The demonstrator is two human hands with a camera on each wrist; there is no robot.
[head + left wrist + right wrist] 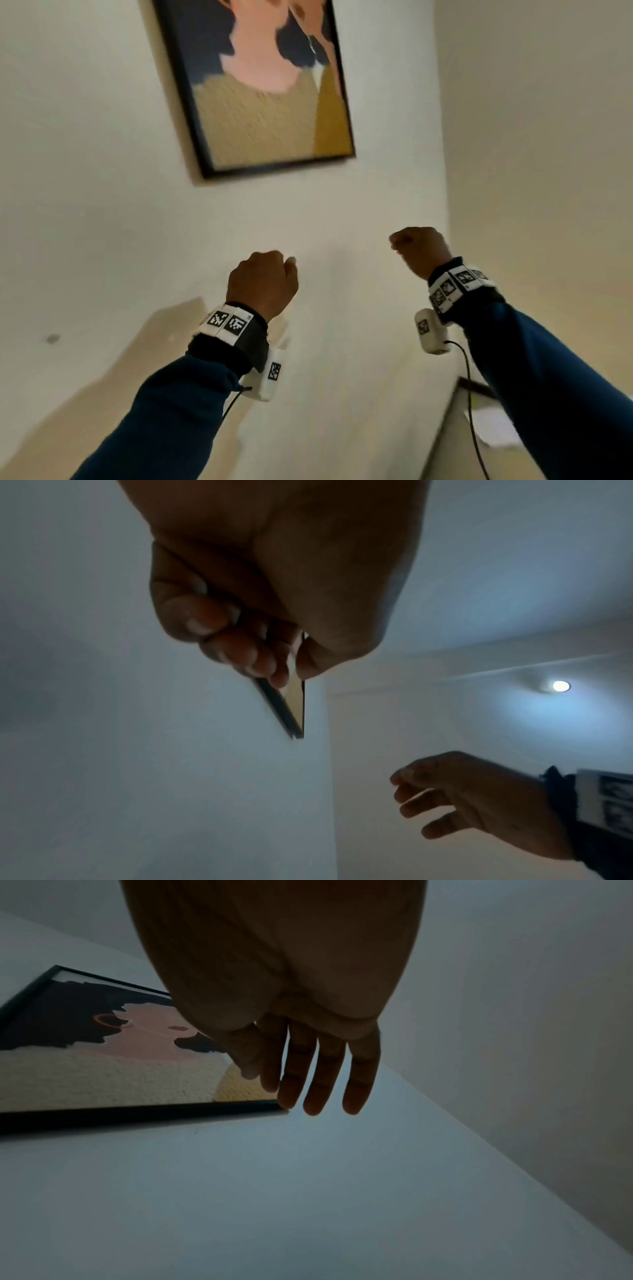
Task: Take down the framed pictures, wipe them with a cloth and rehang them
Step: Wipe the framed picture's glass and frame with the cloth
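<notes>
Black-framed picture [270, 113] top cut off, both hands empty below

The framed picture [260, 85] hangs on a pale wall, high up near the corner where 2 walls meet. Its thin frame is black and rectangular. The print shows a figure with dark hair, a pink neck and face area, and a tan, textured garment, with a mustard-yellow patch at the lower right. It sits flat against the wall, and its lower edge looks level in the right wrist view, though the head view's slant makes that hard to judge. Its top is cut off in the head view.
</notes>
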